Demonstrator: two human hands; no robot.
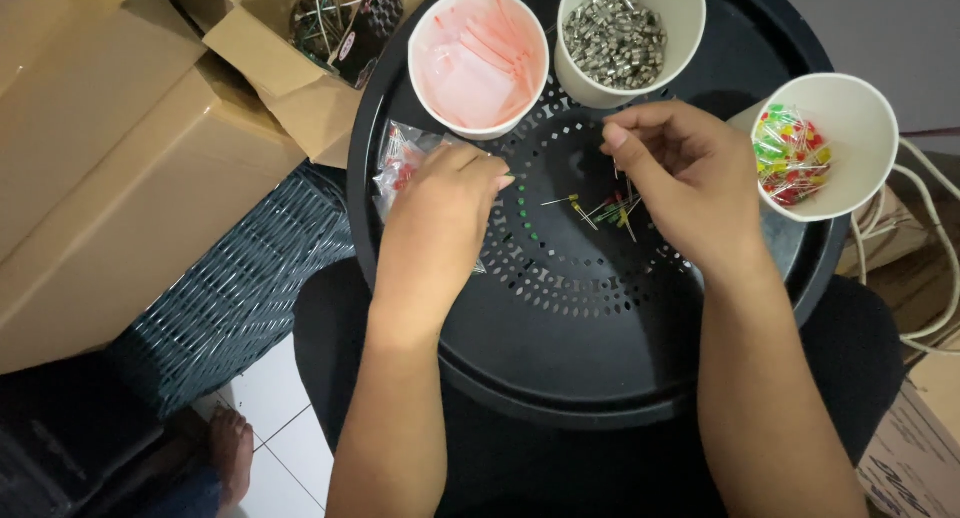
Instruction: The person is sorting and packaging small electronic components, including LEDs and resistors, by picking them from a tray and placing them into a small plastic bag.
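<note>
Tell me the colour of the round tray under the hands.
Black, perforated tray, seen in the head view.

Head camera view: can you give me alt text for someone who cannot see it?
Two bare hands work over a round black perforated tray: the right hand picks at a small pile of loose LEDs, the left hand rests on a clear plastic bag. Three white cups on the tray hold pink-tinted bags, small metal parts and coloured LEDs.

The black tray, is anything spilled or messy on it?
A few small LEDs lie loose on the black tray by the right hand, outside the cup of LEDs. They look laid out, not spilled. The left hand rests on a clear bag.
</note>
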